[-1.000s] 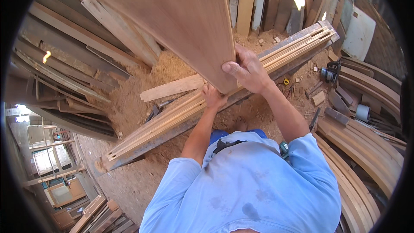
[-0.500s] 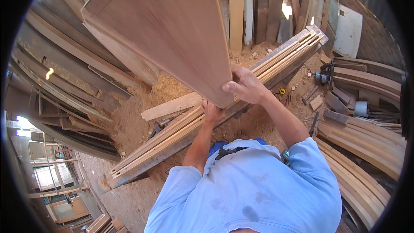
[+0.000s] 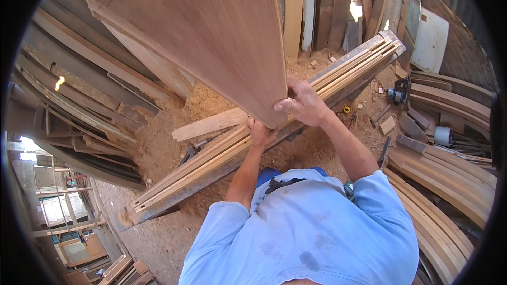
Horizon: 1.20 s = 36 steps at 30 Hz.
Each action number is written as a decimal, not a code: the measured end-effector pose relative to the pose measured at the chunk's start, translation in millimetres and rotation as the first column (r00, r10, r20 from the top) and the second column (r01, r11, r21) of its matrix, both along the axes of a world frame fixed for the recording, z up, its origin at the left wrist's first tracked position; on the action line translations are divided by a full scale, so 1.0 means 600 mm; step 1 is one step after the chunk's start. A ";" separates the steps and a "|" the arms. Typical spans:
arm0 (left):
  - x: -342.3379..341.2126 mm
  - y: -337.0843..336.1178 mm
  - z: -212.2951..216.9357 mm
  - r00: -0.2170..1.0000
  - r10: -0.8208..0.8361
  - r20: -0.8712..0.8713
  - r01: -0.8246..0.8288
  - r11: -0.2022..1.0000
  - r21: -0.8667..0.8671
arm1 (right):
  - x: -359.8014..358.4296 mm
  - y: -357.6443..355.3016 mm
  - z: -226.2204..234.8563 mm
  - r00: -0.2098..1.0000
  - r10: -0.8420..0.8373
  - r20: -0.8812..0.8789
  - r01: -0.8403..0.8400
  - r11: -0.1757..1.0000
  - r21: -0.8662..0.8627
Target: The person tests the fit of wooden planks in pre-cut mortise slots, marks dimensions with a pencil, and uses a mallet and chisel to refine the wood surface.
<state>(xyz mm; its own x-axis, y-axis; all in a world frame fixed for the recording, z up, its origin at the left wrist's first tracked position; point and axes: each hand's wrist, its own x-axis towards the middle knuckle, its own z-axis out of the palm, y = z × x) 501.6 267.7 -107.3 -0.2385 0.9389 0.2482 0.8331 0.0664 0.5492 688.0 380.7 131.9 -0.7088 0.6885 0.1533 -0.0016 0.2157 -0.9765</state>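
Note:
A large, smooth brown wooden panel (image 3: pixel 211 31) stands tilted up in front of me, its wide end towards the top left and its narrow corner low near my chest. My right hand (image 3: pixel 305 106) grips the right edge by that corner, thumb on the face and fingers behind. Under the corner, my left hand (image 3: pixel 260 131) is closed on the lower edge; part of its fingers is hidden by the panel. Right below both hands, long narrow wooden strips (image 3: pixel 195 171) lie side by side on a long beam-like bench (image 3: pixel 206 184) running diagonally.
A loose pale board (image 3: pixel 208 124) lies beyond the bench on sawdust. Stacked planks (image 3: pixel 95 63) fill the left, and more timber (image 3: pixel 449 179) curves along the right. A power tool (image 3: pixel 398 92), a yellow tape measure (image 3: pixel 347 109) and wood offcuts lie on the floor to the right.
The panel's upper end has shifted slightly to the left and its face has turned a little. Both hands keep their hold near the same corner.

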 end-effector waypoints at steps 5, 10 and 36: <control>-0.008 0.001 0.000 0.999 -0.041 -0.005 0.041 0.998 -0.039 | -0.003 0.003 -0.014 0.997 -0.067 0.029 0.066 0.996 0.055; -0.010 0.012 0.004 0.992 -0.127 -0.007 0.127 0.991 0.051 | -0.025 -0.015 -0.025 0.983 -0.173 -0.063 0.177 0.982 0.059; -0.021 0.057 -0.033 0.808 -0.497 0.316 0.523 0.852 0.003 | -0.016 -0.116 -0.134 0.802 -0.584 -0.125 0.593 0.803 0.057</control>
